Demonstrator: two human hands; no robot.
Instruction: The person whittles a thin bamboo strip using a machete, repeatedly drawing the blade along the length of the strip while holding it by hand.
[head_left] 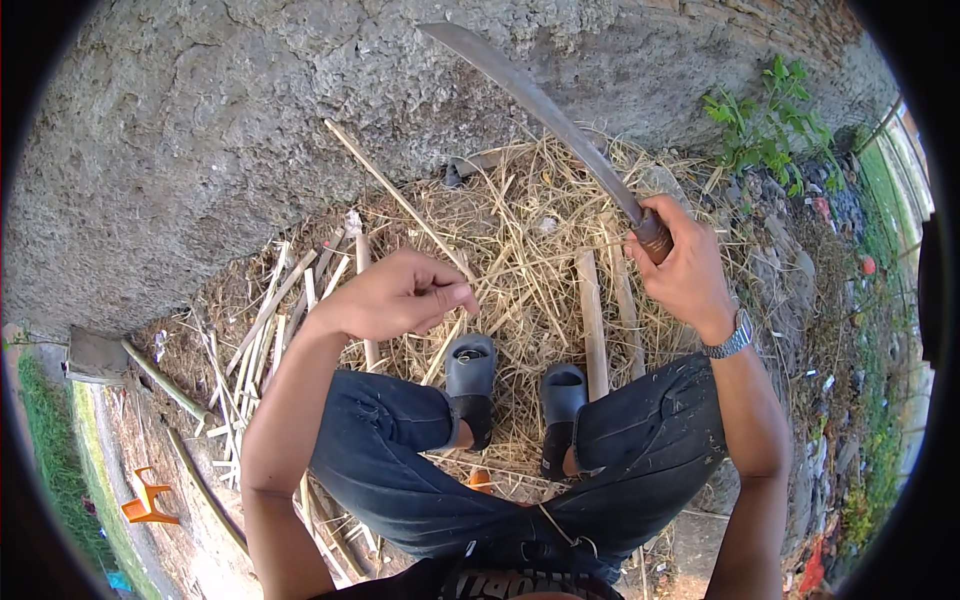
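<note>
My right hand (686,268) is wrapped round the brown handle of a machete (560,122). Its long, slightly curved blade points up and to the left, in front of the grey wall. My left hand (405,297) is closed in a pinch at the lower end of a thin bamboo stick (395,195), which slants up and left from the fingers. The fingertips partly hide that end. Blade and stick are well apart. Below and between the hands, straw and shavings (530,260) cover the ground.
A rough grey wall (210,150) runs across the far side. Split bamboo pieces (270,320) lie in a pile at left; a thicker piece (592,320) lies by my right foot. A leafy plant (775,120) grows at far right. An orange chair (150,500) stands at lower left.
</note>
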